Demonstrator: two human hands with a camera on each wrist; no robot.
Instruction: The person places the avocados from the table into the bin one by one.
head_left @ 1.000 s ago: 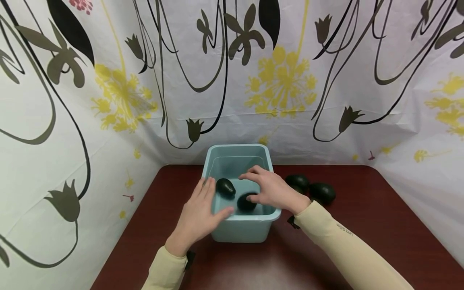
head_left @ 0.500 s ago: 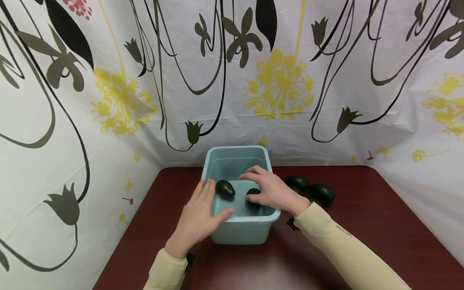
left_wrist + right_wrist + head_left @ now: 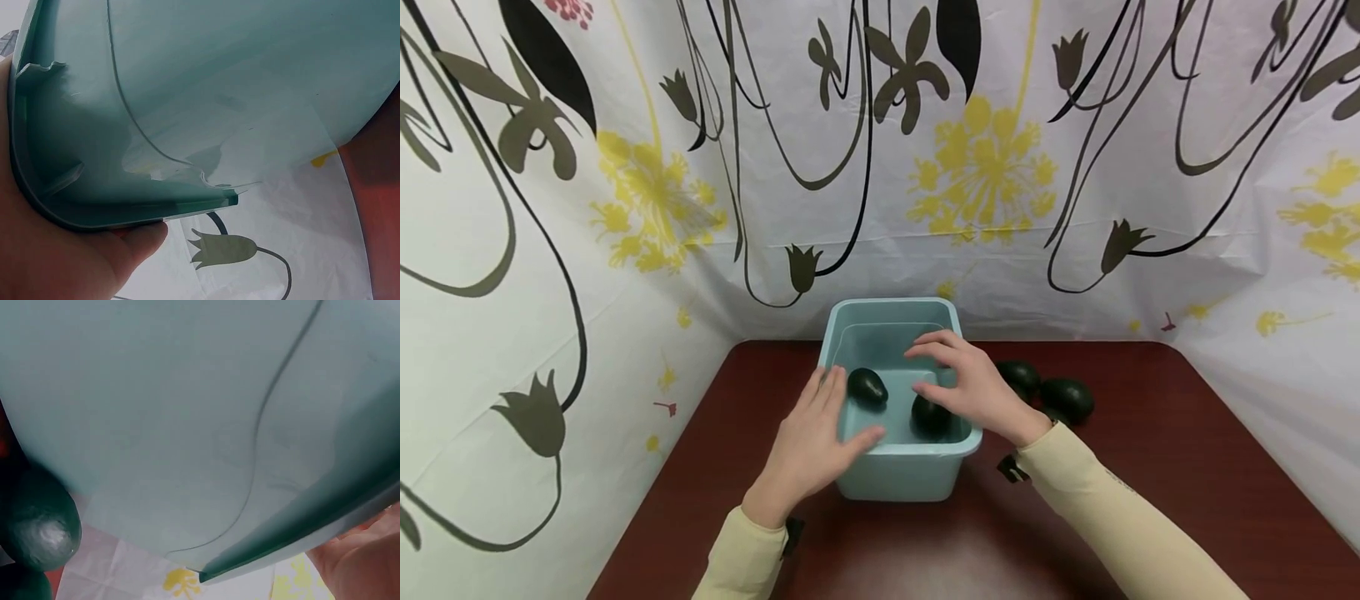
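Observation:
A light blue plastic bin [image 3: 898, 479] stands on the table with two dark green avocados inside. One avocado [image 3: 867, 388] lies toward the left of the bin floor; the other avocado [image 3: 931, 417] lies at the near right, partly hidden by my right hand [image 3: 973, 383]. That hand hovers over the bin's right rim, its fingers spread and bent, thumb apart from them, gripping nothing. My left hand [image 3: 812, 446] rests on the left rim near the front corner, fingers extended. The left wrist view shows its thumb side against the rim [image 3: 125, 224].
Right of the bin, avocados lie on the dark red table [image 3: 1150, 500]: one [image 3: 1019, 377] partly behind my right hand, another [image 3: 1067, 400] beside it. An avocado [image 3: 40, 519] also shows outside the bin wall in the right wrist view. Patterned cloth [image 3: 880, 208] hangs behind.
The near avocado has shifted right within the bin. My right hand has let go of it and lifted slightly up and right, its fingers now wider. The left hand stays in place.

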